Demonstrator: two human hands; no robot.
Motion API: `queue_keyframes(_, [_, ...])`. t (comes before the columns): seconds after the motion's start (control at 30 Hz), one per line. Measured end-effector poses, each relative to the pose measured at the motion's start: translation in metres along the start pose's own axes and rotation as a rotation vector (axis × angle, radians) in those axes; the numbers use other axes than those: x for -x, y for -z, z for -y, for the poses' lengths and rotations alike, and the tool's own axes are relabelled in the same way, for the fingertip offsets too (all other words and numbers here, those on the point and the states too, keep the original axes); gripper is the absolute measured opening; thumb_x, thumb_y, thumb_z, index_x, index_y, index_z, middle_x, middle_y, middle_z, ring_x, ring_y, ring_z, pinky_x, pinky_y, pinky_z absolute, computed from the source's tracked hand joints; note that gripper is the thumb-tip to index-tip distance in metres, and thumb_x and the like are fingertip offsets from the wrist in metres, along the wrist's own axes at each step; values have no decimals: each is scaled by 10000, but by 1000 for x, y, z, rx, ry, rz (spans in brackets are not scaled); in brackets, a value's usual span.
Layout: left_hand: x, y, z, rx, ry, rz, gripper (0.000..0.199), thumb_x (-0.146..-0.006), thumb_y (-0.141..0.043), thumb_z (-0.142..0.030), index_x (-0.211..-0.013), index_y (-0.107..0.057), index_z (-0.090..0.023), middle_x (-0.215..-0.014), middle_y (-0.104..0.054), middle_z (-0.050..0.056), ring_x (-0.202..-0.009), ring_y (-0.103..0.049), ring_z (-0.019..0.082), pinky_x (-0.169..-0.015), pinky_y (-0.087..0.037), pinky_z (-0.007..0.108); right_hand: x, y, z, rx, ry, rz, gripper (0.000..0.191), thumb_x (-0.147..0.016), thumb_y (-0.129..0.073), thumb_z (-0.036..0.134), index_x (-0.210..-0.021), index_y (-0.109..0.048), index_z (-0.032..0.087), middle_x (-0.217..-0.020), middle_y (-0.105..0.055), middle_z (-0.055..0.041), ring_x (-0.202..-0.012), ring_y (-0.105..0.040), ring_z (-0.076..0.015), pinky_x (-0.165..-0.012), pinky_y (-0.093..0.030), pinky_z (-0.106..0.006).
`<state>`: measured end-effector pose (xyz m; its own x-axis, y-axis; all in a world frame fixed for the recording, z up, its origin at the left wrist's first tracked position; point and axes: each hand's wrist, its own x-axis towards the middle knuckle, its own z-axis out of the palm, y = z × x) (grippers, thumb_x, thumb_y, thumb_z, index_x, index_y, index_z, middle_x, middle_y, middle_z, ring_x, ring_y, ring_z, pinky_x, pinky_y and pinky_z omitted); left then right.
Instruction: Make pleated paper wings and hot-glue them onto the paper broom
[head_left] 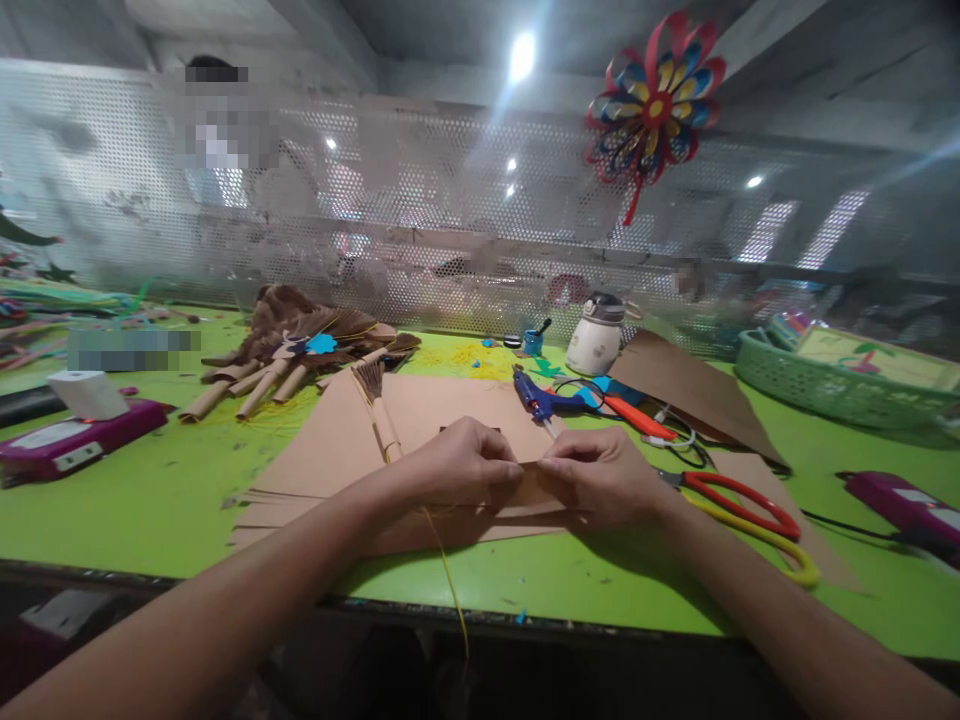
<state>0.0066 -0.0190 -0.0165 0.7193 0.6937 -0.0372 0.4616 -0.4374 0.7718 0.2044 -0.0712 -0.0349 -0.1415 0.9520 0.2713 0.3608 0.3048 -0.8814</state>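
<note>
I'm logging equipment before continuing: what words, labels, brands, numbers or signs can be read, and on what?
No text can be read.
Left purple plastic power strip: pale label, too blurred to read.
Right purple plastic block: whitish label, too blurred.

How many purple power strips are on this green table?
2: the left power strip, below a white adapter, and the right power strip, near the picture's edge.

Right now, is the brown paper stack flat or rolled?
Flat: the brown paper stack lies on the green table, its sheet edges staggered.
</note>
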Motion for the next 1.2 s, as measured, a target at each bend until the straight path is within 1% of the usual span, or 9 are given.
queue_keyframes(0.17, [0,8,6,-8,-53,-33,220,-741,-531,-317,-705,-647,-134,-579,-582,-8,-533,-464,97,-515,-328,203,-3,4,-3,16,-65,-2,184,-706,-642,322,-642,-688,156,-563,-551,0,-544,-462,-117,-493,-352,-245])
queue_keyframes(0.37, [1,12,4,-81,-93,68,201,-778,-464,-255,-724,-622,-143,-591,-575,-15,-549,-476,94,-546,-326,207,-4,6,-7,8,-162,40,240,-728,-619,347,-566,-626,171,-480,-435,43,-461,-368,-83,-433,-263,-222])
queue_keyframes(0.53, [-2,10,7,-91,-89,17,150,-773,-478,-262,-822,-572,-155,-652,-599,-9,-591,-520,113,-555,-347,211,-5,11,-5,-89,-224,58,251,-686,-668,384,-575,-635,161,-464,-470,48,-431,-382,-77,-438,-285,-227])
queue_keyframes(0.7, [-5,12,14,72,-55,5,125,-760,-527,-279,-766,-519,-155,-609,-558,-20,-567,-501,106,-551,-351,219,-10,25,-10,-211,-136,-91,261,-667,-715,372,-585,-649,133,-527,-591,-10,-480,-487,-97,-507,-392,-248])
queue_keyframes(0.8, [-3,14,14,331,-21,47,180,-740,-580,-315,-769,-503,-155,-558,-509,-46,-529,-468,92,-541,-348,221,-10,30,-12,-365,-83,-134,235,-693,-707,362,-738,-692,131,-644,-636,-29,-572,-541,-104,-592,-447,-253])
queue_keyframes(0.87, [-1,13,11,529,-26,103,231,-715,-631,-330,-797,-504,-156,-583,-505,-52,-535,-460,79,-540,-343,212,-8,29,-10,-434,-65,-44,309,-704,-705,343,-952,-681,160,-782,-664,-44,-685,-587,-126,-673,-472,-273])
queue_keyframes(0.97, [1,8,7,765,-18,252,275,-695,-687,-321,-832,-511,-161,-664,-520,-48,-562,-479,61,-554,-352,201,-2,21,-3,-441,-59,252,475,-668,-742,287,-1118,-618,202,-932,-663,-62,-835,-612,-171,-775,-483,-326])
queue_keyframes(1.03, [3,3,5,829,-17,352,279,-691,-706,-308,-841,-524,-158,-682,-525,-44,-562,-504,62,-569,-372,208,2,16,1,-413,-40,363,396,-668,-744,271,-1047,-657,195,-917,-658,-58,-833,-612,-171,-780,-487,-327])
queue_keyframes(1.2, [12,-14,-2,923,-61,429,228,-719,-687,-285,-855,-563,-150,-695,-599,4,-596,-568,101,-614,-411,237,8,10,8,-355,157,318,136,-697,-723,268,-799,-702,180,-854,-616,-35,-799,-590,-151,-742,-476,-300])
